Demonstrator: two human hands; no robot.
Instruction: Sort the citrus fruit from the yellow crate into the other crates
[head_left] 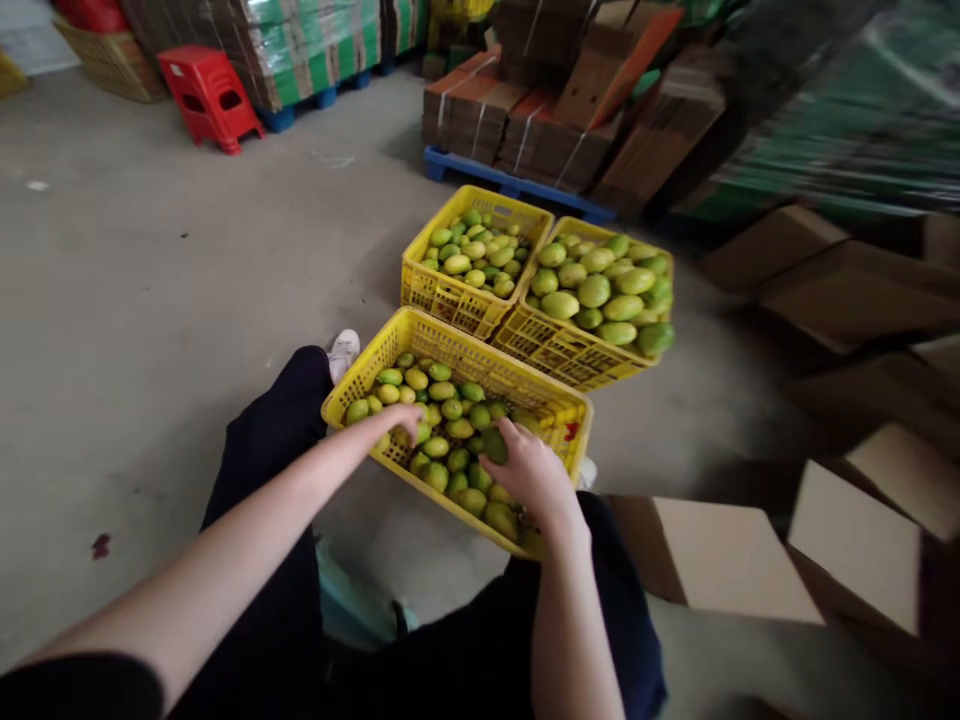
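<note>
A yellow plastic crate (457, 345) stands between my legs, with many green and yellow lemons (459, 428) spread over its bottom. Reaching into its left part, my left hand (405, 420) has its fingers curled down against a lemon (424, 432); the fingertips are partly hidden. My right hand (529, 465), over the right part of the crate, grips a dark green lemon (493, 446) between thumb and fingers. Lemons lie just below and beside both hands.
Two more yellow crates of lemons, a left one (442, 295) and a fuller right one (577, 360), stand just beyond mine. Open cardboard boxes (735, 560) lie to the right. Bundled cardboard (472, 110) sits on a blue pallet (517, 185). A red stool (206, 95) stands far left.
</note>
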